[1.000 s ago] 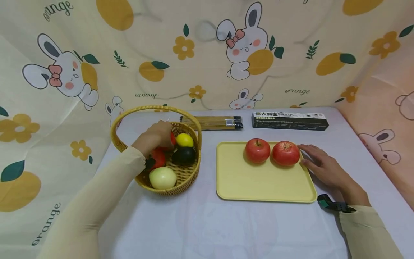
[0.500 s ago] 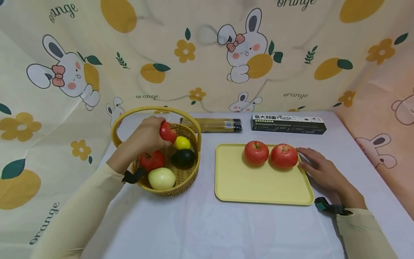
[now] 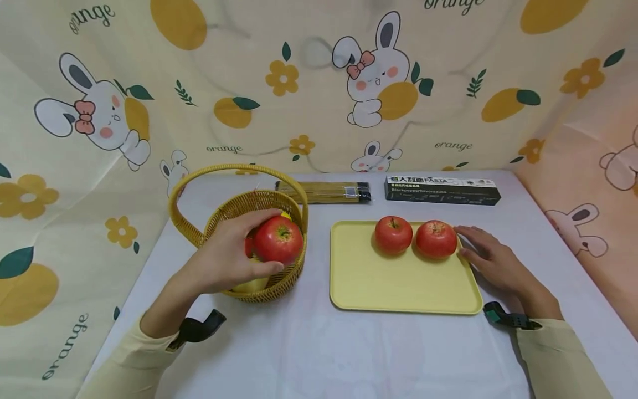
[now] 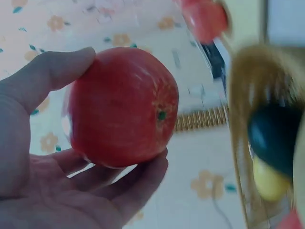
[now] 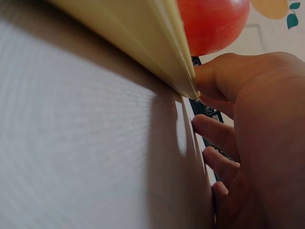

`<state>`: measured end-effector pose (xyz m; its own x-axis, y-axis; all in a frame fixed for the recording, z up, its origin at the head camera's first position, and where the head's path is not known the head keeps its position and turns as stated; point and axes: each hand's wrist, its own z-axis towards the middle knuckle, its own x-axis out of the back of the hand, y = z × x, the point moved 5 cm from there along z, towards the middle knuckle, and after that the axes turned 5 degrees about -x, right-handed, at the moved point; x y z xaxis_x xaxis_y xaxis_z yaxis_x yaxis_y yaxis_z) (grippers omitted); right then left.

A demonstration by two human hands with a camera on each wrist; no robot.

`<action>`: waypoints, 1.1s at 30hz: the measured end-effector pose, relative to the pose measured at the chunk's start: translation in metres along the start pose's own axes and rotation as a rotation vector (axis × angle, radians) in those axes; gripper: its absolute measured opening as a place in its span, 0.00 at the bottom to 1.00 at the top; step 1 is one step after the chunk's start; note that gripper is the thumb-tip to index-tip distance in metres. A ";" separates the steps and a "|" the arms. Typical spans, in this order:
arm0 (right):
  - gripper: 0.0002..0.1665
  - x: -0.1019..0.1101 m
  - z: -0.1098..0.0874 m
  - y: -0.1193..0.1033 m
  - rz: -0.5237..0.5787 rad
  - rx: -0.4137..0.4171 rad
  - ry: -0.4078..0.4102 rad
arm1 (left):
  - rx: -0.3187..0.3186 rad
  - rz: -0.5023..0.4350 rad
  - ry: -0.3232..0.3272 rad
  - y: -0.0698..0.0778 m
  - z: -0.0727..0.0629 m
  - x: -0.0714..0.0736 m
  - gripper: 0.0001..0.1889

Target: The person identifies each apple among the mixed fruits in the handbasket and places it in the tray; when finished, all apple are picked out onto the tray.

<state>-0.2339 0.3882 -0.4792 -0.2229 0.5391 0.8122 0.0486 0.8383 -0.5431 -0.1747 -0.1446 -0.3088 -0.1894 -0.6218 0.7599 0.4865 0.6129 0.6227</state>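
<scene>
My left hand (image 3: 224, 257) grips a red apple (image 3: 278, 240) over the wicker basket (image 3: 291, 281), thumb on one side and fingers curled round the other. In the left wrist view that apple (image 4: 124, 107) shows its green-centred end. Hand and apple hide much of the basket's contents; a pale round item (image 3: 253, 286) and a bit of yellow fruit (image 3: 286, 215) peek out. On the table, my right hand (image 3: 498, 266) lies with relaxed fingers, its thumb at the right rim of the yellow tray (image 3: 399, 285). Two red apples sit on this tray, one (image 3: 393, 235) left of the other (image 3: 436, 239).
Behind the basket lies a pack of spaghetti (image 3: 324, 192), and a black pasta box (image 3: 442, 191) stands behind the tray. The basket's tall handle (image 3: 239, 166) arches up over it. A dark oval item (image 4: 271, 136) is in the basket in the left wrist view.
My left hand has drawn a red apple up out of the basket and brought it nearer, turning so its end shows. My right hand stays at the tray's edge.
</scene>
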 end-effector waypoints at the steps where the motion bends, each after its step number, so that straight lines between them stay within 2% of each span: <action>1: 0.45 0.000 0.001 -0.001 -0.001 0.000 -0.001 | -0.027 -0.007 -0.002 0.005 0.001 -0.005 0.45; 6: 0.44 0.000 0.001 0.000 0.003 -0.003 -0.003 | -0.118 -0.083 -0.035 0.025 0.020 -0.036 0.45; 10: 0.45 -0.001 0.001 0.001 0.008 0.001 -0.004 | -0.165 -0.151 -0.109 0.038 0.041 -0.067 0.45; 14: 0.45 -0.001 0.001 0.000 0.006 0.005 -0.005 | -0.186 -0.204 -0.191 0.052 0.061 -0.096 0.44; 17: 0.45 0.000 0.002 0.000 0.002 -0.002 -0.006 | -0.191 -0.247 -0.223 0.060 0.074 -0.114 0.45; 24: 0.45 0.001 0.003 0.001 -0.002 -0.008 0.010 | -0.181 -0.326 -0.254 0.077 0.101 -0.155 0.45; 28: 0.46 0.000 0.002 0.003 0.002 -0.021 -0.003 | -0.182 -0.399 -0.243 0.083 0.109 -0.179 0.45; 33: 0.47 0.001 0.001 0.004 -0.002 -0.020 -0.013 | -0.183 -0.492 -0.236 0.091 0.116 -0.202 0.44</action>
<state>-0.2351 0.3919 -0.4808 -0.2358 0.5368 0.8101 0.0676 0.8407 -0.5373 -0.1912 0.0940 -0.3840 -0.6057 -0.6740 0.4229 0.4285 0.1716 0.8871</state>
